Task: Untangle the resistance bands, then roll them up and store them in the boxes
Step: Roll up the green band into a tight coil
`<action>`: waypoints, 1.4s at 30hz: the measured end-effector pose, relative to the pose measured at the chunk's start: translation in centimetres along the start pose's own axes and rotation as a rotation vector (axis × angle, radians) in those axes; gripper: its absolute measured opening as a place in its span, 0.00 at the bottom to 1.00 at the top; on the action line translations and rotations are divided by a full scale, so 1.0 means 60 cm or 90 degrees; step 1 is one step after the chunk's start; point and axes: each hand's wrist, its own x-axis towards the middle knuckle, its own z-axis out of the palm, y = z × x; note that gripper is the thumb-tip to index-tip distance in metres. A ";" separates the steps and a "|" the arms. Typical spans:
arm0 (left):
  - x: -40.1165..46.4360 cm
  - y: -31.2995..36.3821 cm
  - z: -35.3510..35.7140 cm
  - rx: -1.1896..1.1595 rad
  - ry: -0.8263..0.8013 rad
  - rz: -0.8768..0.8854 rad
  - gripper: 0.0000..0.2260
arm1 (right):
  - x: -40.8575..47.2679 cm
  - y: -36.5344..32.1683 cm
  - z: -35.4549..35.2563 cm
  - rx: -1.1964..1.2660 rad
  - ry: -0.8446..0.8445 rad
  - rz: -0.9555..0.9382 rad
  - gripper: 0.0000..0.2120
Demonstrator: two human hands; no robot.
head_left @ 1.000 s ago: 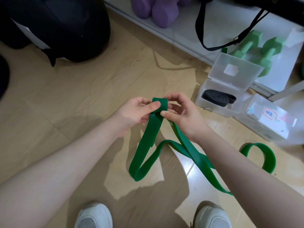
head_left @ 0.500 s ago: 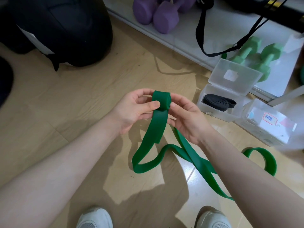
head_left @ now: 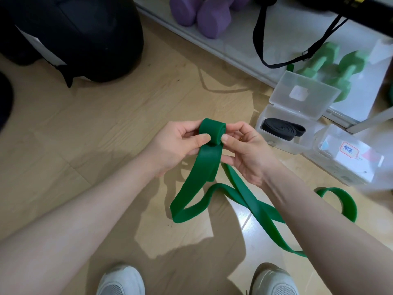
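A green resistance band (head_left: 209, 165) hangs from a small roll held between both hands; its loose length trails in loops over the wooden floor and passes under my right forearm. My left hand (head_left: 176, 145) grips the roll's left end, thumb on its front. My right hand (head_left: 244, 150) pinches the roll's right end with thumb and fingers. To the right stands an open clear box (head_left: 282, 116) holding a rolled black band (head_left: 282, 129), its lid tilted back. Beside it sits a shut clear box (head_left: 344, 156) with a handwritten label.
Purple dumbbells (head_left: 204, 13) and light green dumbbells (head_left: 331, 69) lie on a white ledge at the back, with a black strap (head_left: 276, 45) hanging over it. A large black bag (head_left: 74, 37) sits at the upper left. My white shoes (head_left: 121, 282) show at the bottom edge.
The rolled end of the green band has grown from a single fold to a thicker roll as both hands turned it. The loose loop on the floor has shortened slightly.
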 end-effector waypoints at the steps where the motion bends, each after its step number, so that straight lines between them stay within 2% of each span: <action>1: -0.001 -0.001 0.001 0.000 0.009 0.007 0.14 | 0.002 -0.004 0.001 -0.027 0.006 -0.001 0.07; 4: 0.000 -0.008 0.004 0.006 0.061 0.034 0.16 | 0.008 -0.009 0.004 -0.079 0.025 -0.005 0.08; 7: 0.006 0.000 0.003 0.021 0.092 0.040 0.17 | 0.013 -0.006 0.007 -0.041 0.044 0.012 0.06; 10: 0.020 0.036 -0.003 0.081 0.103 0.068 0.17 | 0.025 -0.026 0.022 -0.006 0.047 0.057 0.09; 13: 0.035 0.101 -0.003 0.136 0.117 0.124 0.18 | 0.036 -0.086 0.049 -0.098 0.030 0.096 0.10; 17: 0.046 0.205 0.004 0.178 0.144 0.195 0.20 | 0.029 -0.203 0.091 -0.222 0.036 0.025 0.10; 21: 0.041 0.289 0.024 0.230 0.175 0.280 0.24 | 0.002 -0.296 0.142 -0.225 0.048 -0.012 0.17; 23: 0.037 0.308 0.036 0.263 0.171 0.312 0.26 | -0.009 -0.321 0.161 -0.271 0.045 -0.035 0.19; 26: 0.033 0.305 0.040 0.259 0.182 0.323 0.26 | -0.015 -0.327 0.164 -0.249 0.035 -0.022 0.15; 28: 0.033 0.285 0.039 0.232 0.194 0.298 0.26 | -0.015 -0.311 0.156 -0.192 0.032 0.001 0.09; 29: 0.032 0.275 0.038 0.201 0.205 0.252 0.27 | -0.015 -0.300 0.152 -0.164 0.028 0.006 0.09; 31: 0.024 0.256 0.038 0.093 0.228 0.106 0.27 | -0.016 -0.279 0.143 -0.130 0.014 0.002 0.14; 33: 0.012 0.234 0.034 0.050 0.237 0.008 0.21 | -0.019 -0.262 0.136 -0.119 0.012 -0.008 0.17; 37: -0.004 0.204 0.032 0.075 0.249 -0.014 0.08 | -0.018 -0.228 0.129 -0.102 0.085 -0.001 0.13; 42: 0.002 0.186 0.029 0.109 0.293 -0.043 0.06 | -0.015 -0.198 0.147 -0.028 0.147 -0.010 0.12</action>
